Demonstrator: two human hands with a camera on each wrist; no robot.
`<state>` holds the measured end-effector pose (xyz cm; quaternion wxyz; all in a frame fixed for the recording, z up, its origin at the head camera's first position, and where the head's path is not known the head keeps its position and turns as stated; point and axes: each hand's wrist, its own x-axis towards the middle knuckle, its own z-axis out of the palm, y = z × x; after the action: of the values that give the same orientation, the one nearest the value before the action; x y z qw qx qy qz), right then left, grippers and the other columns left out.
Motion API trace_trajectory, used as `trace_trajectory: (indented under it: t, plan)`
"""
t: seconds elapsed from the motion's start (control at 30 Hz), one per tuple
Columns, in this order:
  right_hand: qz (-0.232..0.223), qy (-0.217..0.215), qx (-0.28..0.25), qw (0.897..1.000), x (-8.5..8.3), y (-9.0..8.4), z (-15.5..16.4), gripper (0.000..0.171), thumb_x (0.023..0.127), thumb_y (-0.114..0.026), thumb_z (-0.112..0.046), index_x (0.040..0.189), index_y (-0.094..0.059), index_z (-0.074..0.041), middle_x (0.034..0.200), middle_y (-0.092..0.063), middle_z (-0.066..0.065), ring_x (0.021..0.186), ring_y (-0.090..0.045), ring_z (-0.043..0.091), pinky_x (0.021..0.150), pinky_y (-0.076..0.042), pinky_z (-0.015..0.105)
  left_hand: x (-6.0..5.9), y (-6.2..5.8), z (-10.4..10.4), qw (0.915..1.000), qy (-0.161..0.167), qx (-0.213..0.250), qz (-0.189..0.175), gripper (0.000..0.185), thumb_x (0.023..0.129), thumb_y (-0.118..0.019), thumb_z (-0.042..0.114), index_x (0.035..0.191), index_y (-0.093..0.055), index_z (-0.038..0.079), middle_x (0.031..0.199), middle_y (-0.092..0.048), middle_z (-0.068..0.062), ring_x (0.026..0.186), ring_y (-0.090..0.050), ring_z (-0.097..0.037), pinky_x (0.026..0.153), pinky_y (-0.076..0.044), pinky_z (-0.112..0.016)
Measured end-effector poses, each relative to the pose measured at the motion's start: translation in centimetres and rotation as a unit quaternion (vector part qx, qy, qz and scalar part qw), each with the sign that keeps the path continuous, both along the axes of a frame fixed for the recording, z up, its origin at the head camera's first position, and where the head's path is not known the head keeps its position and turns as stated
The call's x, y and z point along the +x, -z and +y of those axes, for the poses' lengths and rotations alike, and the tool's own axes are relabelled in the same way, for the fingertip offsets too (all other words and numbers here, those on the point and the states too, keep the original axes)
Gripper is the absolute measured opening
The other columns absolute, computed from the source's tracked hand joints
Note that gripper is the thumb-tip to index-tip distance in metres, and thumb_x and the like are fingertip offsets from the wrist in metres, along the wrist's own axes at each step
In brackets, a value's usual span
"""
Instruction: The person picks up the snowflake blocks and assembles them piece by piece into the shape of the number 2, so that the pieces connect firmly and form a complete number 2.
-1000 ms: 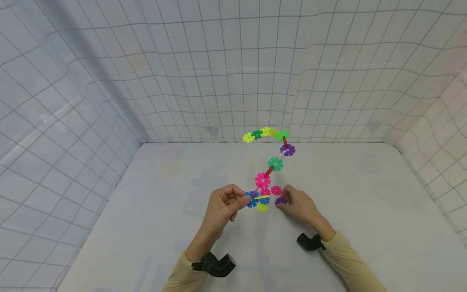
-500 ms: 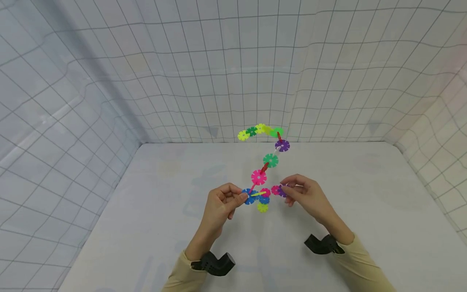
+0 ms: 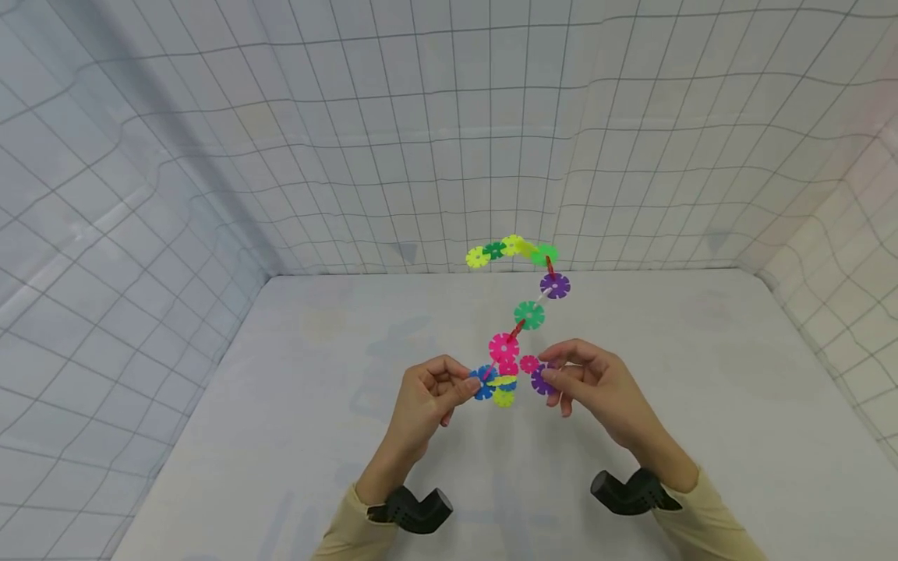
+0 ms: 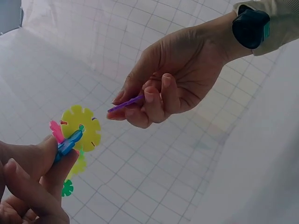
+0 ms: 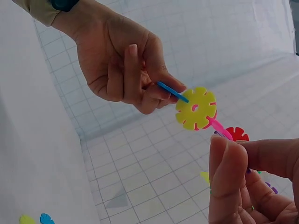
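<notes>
In the head view, my left hand [image 3: 431, 393] pinches a blue notched disc [image 3: 481, 386] between thumb and forefinger. A yellow disc [image 4: 88, 121] is slotted onto that blue disc, as the left wrist view shows. From there a chain of interlocked discs runs up and away, through a pink disc [image 3: 503, 347], a green disc [image 3: 529, 315] and a purple one, to a yellow end disc [image 3: 478, 257]. My right hand [image 3: 599, 387] pinches a loose purple disc [image 3: 541, 380], apart from the chain. The left wrist view shows it nearly edge-on between thumb and fingers [image 4: 125, 103].
Several small discs lie on the white table [image 3: 316, 436] between the hands, among them a pink disc [image 3: 529, 364] and a yellow disc [image 3: 503, 399]. White sheets with a grid pattern [image 3: 435, 140] enclose the back and sides.
My right hand has picked the purple disc up off the table and drawn back a little to the right. The chain swayed left, then right again; my left hand has barely moved.
</notes>
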<state>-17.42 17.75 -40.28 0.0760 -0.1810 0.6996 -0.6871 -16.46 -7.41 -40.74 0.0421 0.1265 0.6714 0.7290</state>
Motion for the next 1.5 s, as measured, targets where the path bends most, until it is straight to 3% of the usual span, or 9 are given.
trace_trajectory:
  t: [0.13, 0.57, 0.87, 1.13, 1.5]
  plan:
    - [0.010, -0.008, -0.009, 1.000, 0.3, -0.1, -0.2, 0.018, 0.091, -0.063, -0.004, 0.105, -0.056, 0.005, 0.079, -0.062, 0.025, 0.061, -0.063, 0.022, 0.054, -0.053, 0.033, 0.1, 0.0, 0.0, 0.9999, 0.012, 0.002, 0.002, 0.014, 0.086, -0.067, 0.003, 0.087, -0.059, -0.008, 0.067, -0.063, -0.001, 0.042, -0.037, -0.008, 0.041, -0.033, -0.019]
    - [0.102, -0.001, 0.004, 0.995, 1.0, -0.6, -0.5, 0.014, 0.088, -0.064, 0.004, 0.101, -0.062, 0.001, 0.079, -0.066, 0.014, 0.062, -0.063, 0.021, 0.053, -0.052, 0.032, 0.4, -0.2, 0.0, 0.9981, 0.042, -0.010, 0.045, 0.011, 0.085, -0.067, -0.002, 0.085, -0.058, -0.009, 0.068, -0.063, -0.001, 0.043, -0.037, -0.009, 0.038, -0.033, -0.022]
    - [0.117, -0.006, 0.005, 0.993, 1.1, -0.7, -0.7, 0.014, 0.086, -0.066, 0.005, 0.098, -0.064, -0.003, 0.081, -0.067, 0.010, 0.063, -0.064, 0.021, 0.052, -0.052, 0.032, 0.5, -0.2, 0.1, 0.9970, 0.051, -0.013, 0.058, 0.010, 0.085, -0.066, -0.003, 0.084, -0.058, -0.008, 0.068, -0.062, -0.001, 0.043, -0.038, -0.010, 0.037, -0.033, -0.023]
    - [0.118, -0.013, -0.027, 0.993, 1.1, -0.3, -1.1, 0.014, 0.085, -0.064, 0.008, 0.096, -0.063, -0.001, 0.081, -0.067, 0.012, 0.061, -0.065, 0.022, 0.051, -0.052, 0.031, 0.6, -0.3, 0.5, 0.9989, 0.031, -0.012, 0.033, 0.012, 0.085, -0.069, 0.000, 0.084, -0.060, -0.007, 0.067, -0.062, -0.003, 0.044, -0.044, -0.010, 0.042, -0.040, -0.024]
    - [0.149, -0.011, -0.090, 0.985, 1.3, 0.5, -1.8, 0.015, 0.084, -0.060, 0.017, 0.094, -0.060, 0.007, 0.079, -0.066, 0.016, 0.060, -0.064, 0.019, 0.052, -0.053, 0.029, 1.1, -0.3, 1.2, 0.9996, -0.002, 0.005, 0.029, 0.014, 0.084, -0.068, 0.000, 0.081, -0.058, -0.009, 0.063, -0.061, -0.002, 0.040, -0.040, -0.009, 0.039, -0.035, -0.022]
